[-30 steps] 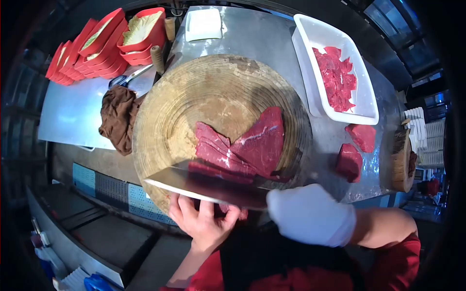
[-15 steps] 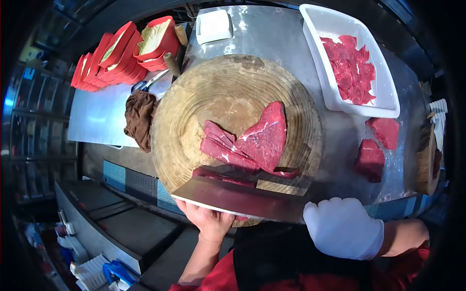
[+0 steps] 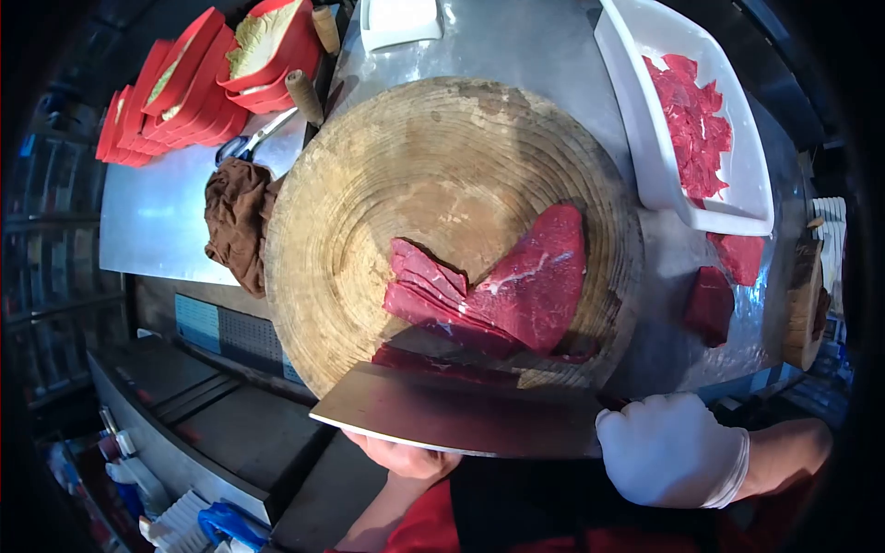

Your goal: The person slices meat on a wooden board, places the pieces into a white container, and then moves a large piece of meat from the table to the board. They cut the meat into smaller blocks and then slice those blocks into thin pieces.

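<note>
My gloved right hand (image 3: 671, 449) is closed round the handle end of a broad cleaver (image 3: 461, 412). The blade stretches left across the near edge of the round wooden chopping block (image 3: 433, 152). Below the blade, my bare left hand (image 3: 404, 457) shows only in part; its fingers are hidden behind the steel. A large slab of raw red meat (image 3: 539, 276) lies on the block, with overlapping meat slices (image 3: 426, 288) at its left. Just beyond the blade a dark red strip of meat (image 3: 438, 364) shows, partly covered by the cleaver.
At the right, a white tub (image 3: 636, 138) contains sliced meat (image 3: 691, 124); two meat chunks (image 3: 709, 304) lie below it. A brown cloth (image 3: 238, 221), scissors (image 3: 244, 147) and red containers (image 3: 198, 83) with leaves are at the left. A small white tray (image 3: 401, 23) stands behind.
The view has shifted, so the block looks larger. The cleaver and right hand sit lower in view, and the blade covers more of my left hand. The right hand keeps hold of the cleaver.
</note>
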